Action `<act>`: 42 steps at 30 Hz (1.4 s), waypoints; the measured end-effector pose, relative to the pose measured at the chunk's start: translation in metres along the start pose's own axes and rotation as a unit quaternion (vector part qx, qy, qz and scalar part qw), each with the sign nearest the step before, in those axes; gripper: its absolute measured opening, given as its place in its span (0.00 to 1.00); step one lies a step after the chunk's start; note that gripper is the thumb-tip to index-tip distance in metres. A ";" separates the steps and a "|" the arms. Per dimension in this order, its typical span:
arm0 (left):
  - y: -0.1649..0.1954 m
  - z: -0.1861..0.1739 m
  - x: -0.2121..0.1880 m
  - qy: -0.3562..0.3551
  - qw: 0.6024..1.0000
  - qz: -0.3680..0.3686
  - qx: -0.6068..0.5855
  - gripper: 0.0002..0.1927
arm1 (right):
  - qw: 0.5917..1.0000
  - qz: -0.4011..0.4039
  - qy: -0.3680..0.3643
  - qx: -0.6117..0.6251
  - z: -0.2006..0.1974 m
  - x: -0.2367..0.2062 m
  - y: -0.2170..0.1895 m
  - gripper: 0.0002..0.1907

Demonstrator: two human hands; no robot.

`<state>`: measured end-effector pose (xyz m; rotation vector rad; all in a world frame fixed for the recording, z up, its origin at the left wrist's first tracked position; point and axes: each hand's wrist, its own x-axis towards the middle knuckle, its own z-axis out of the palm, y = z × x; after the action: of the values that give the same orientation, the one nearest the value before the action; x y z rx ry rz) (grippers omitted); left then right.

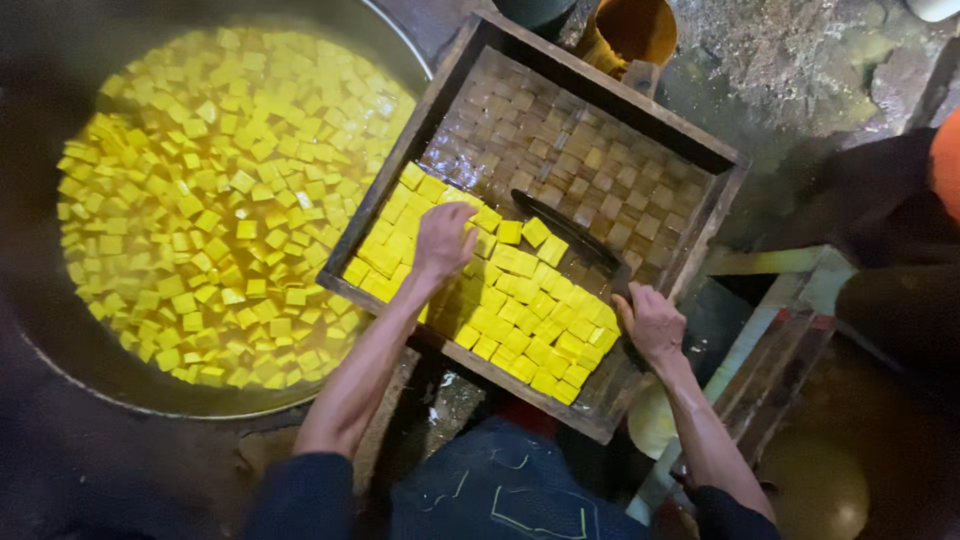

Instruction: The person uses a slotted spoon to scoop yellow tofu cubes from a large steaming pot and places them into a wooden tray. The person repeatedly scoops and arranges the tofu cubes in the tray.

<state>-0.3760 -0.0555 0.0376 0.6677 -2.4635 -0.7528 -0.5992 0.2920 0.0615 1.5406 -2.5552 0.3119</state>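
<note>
A huge round pan [60, 330] brims with floating yellow cubes. Beside it, the wooden tray [590, 75] carries yellow cubes [520, 305] along its near half. Left hand [443, 243] presses flat on them, fingers released; right hand [652, 322] grasps the tray's edge.
</note>
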 end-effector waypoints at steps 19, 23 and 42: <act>-0.052 -0.126 -0.218 0.150 0.950 -0.258 0.091 0.17 | 0.935 0.106 0.032 0.338 0.020 0.047 -0.146 0.13; -0.085 -0.172 -0.312 0.196 0.903 -0.347 0.161 0.19 | 0.767 0.087 -0.154 0.616 0.063 0.065 -0.322 0.11; -0.135 -0.177 -0.354 0.084 0.892 -0.433 0.101 0.29 | 0.728 0.287 -0.381 0.493 0.223 0.109 -0.563 0.20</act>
<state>0.0370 -0.0194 -0.0192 1.8853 -2.0287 -0.6824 -0.1545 -0.1127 -0.0717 1.0540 -3.8455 1.6563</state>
